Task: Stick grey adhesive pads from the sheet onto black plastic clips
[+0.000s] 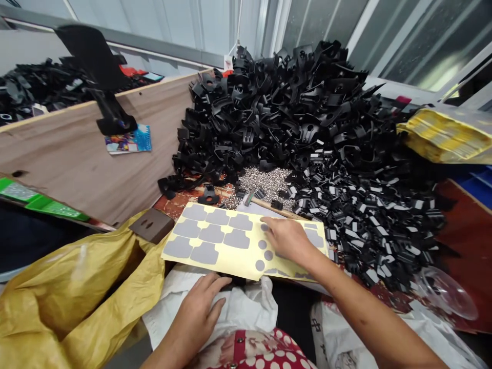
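A pale yellow sheet (pixel 234 256) with grey sticker shapes lies at the front edge of the work surface, slightly tilted. My right hand (pixel 286 238) rests over its right half, index finger stretched out beside a small grey circle (pixel 264 227); its other fingers are partly hidden beneath the hand. Several more grey circles (pixel 260 265) run down the sheet below it. Near the lower left edge of the sheet, my left hand (pixel 202 307) lies over a white cloth or bag (pixel 246 305), fingers apart, with a dark patch by the fingertips.
Black plastic parts (pixel 269 107) form a large heap behind the sheet, beside silver beads (pixel 265 184) and small black-and-white pieces (pixel 357 215). A wooden board (pixel 77 164) stands left, above a yellow sack (pixel 84 287). A yellow bundle (pixel 446 136) and clear bowl (pixel 448 292) are right.
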### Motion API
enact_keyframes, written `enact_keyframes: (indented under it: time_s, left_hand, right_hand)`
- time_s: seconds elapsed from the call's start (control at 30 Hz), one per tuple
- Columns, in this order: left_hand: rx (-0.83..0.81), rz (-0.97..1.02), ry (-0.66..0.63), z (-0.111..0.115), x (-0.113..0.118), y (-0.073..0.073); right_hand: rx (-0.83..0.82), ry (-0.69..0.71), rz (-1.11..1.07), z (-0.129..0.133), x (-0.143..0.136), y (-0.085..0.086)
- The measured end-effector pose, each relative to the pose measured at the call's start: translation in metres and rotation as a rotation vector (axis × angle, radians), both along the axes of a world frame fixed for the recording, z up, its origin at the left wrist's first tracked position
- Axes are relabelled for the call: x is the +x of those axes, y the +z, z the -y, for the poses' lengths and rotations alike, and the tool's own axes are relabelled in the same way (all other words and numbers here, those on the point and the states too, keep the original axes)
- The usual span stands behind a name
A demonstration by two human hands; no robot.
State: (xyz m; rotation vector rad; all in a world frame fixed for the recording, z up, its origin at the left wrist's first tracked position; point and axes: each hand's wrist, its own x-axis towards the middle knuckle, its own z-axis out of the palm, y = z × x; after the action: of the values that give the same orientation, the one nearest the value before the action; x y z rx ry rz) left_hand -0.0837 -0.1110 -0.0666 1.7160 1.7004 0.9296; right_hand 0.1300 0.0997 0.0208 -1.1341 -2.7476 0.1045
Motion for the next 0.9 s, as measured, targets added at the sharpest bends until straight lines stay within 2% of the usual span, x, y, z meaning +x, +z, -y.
enact_keyframes:
  time_s: [0.07,0.13,0.23,0.3,0.37,0.43,0.5,0.6,0.63,0.67,0.73,0.83,0.9]
  left_hand:
    - [-0.041,0.109,-0.014,-0.001,0.0,0.006]
    - [-0.123,0.232,-0.04,-0.003,0.002,0.015]
    - [-0.221,0.445,-0.027,-0.008,0.005,0.028]
    - [-0.28,0.631,0.017,-0.013,0.002,0.037]
    - [-0.33,0.834,0.106,-0.02,-0.005,0.048]
    - [-0.347,1.027,0.23,-0.032,-0.014,0.061]
    - [-0.348,1.206,0.321,-0.047,-0.02,0.074]
    - [-0.382,1.395,0.321,-0.074,-0.02,0.089]
    - [-0.402,1.401,0.304,-0.082,-0.018,0.091]
    - [-0.416,1.376,0.284,-0.09,-0.016,0.093]
    - [-0.41,1.258,0.247,-0.106,-0.013,0.095]
    - [-0.269,1.061,0.245,-0.132,-0.013,0.099]
    - [-0.208,0.976,0.232,-0.152,-0.014,0.101]
  right_hand:
    - [0.135,0.044,-0.012,-0.032,-0.032,0.012]
    - [0.243,0.101,-0.03,-0.068,-0.071,0.018]
    - [0.232,0.232,-0.018,-0.116,-0.122,0.016]
    - [0.178,0.259,0.017,-0.136,-0.139,0.013]
    - [0.15,0.241,0.028,-0.141,-0.137,0.012]
    - [0.158,0.213,0.007,-0.126,-0.121,0.015]
    - [0.163,0.235,-0.066,-0.09,-0.095,0.016]
    - [0.082,0.464,-0.292,-0.017,-0.056,0.01]
    - [0.046,0.52,-0.338,0.005,-0.046,0.006]
    - [0.027,0.516,-0.38,0.025,-0.037,0.0]
    - [-0.003,0.366,-0.48,0.051,-0.025,-0.01]
    - [-0.159,0.057,-0.63,0.066,-0.015,-0.022]
    - [-0.277,-0.017,-0.647,0.07,-0.016,-0.028]
